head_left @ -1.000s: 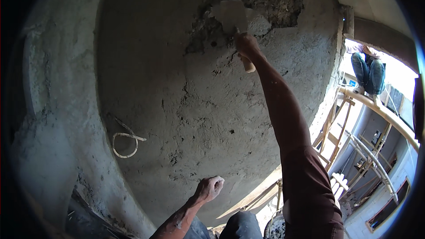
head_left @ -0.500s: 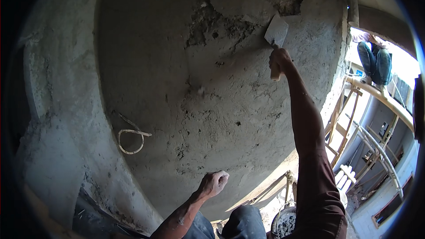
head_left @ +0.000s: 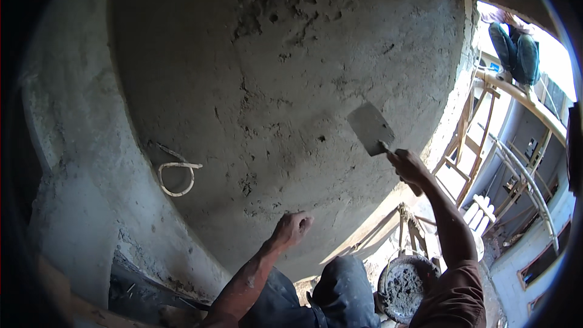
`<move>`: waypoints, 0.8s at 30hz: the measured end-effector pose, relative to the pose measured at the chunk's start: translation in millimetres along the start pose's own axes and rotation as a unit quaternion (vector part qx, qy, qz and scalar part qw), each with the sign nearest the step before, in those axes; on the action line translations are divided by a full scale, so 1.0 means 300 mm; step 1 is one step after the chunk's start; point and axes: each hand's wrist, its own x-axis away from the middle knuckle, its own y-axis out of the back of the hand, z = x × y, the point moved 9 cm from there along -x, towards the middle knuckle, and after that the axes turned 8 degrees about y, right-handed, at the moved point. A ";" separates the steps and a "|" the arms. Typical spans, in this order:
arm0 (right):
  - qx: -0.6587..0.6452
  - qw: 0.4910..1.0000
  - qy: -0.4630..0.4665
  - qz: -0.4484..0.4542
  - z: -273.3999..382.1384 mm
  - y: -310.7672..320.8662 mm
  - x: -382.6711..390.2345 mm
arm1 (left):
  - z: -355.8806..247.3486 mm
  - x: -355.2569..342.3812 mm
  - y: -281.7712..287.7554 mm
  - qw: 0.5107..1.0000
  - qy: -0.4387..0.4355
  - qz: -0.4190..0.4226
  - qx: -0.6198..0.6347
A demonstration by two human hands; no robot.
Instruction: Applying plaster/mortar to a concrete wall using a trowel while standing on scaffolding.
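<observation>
My right hand (head_left: 410, 168) is closed round the handle of a trowel (head_left: 371, 129), whose flat grey blade is tilted up in front of the wall on the right. Wet grey mortar covers the wall (head_left: 273, 115), smooth in places, pitted and rough in others, with dark bare patches near the top. Low in front of the wall, my left hand (head_left: 293, 229) is curled into a loose fist with nothing visible in it. Below my right forearm stands a round black tub (head_left: 408, 288) holding grey mortar.
A bent pale tube (head_left: 177, 177) sticks out of the wall at left, beside a concrete column (head_left: 79, 164). At far right another person (head_left: 515, 51) sits on a wooden pole (head_left: 534, 104) above a wooden ladder-like frame (head_left: 475, 140). Sunlit timber pieces stand near the tub.
My right hand has brought the trowel down from the rough patch at the top to the wall's lower right. Mortar now covers more of that patch. My left hand stays nearly in place.
</observation>
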 end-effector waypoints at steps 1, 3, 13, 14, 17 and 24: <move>0.011 0.999 -0.045 0.026 -0.140 0.005 0.142 | 0.028 0.009 0.017 1.000 0.030 -0.001 0.007; 0.043 0.995 -0.077 0.045 -0.351 0.056 0.434 | 0.075 0.008 0.036 0.994 0.100 0.015 0.049; 0.141 0.848 -0.414 0.301 -0.783 0.024 1.308 | 0.195 -0.073 -0.078 0.976 0.193 0.097 0.014; 0.143 0.845 -0.406 0.318 -0.831 -0.062 1.343 | 0.199 -0.068 -0.114 0.975 0.198 0.104 0.011; -0.009 0.892 -0.374 0.255 -0.849 -0.359 1.373 | 0.190 -0.050 -0.230 0.973 0.178 0.147 0.024; -0.281 0.847 -0.438 0.107 -0.744 -0.484 1.472 | 0.156 -0.057 -0.277 0.968 0.189 0.166 0.001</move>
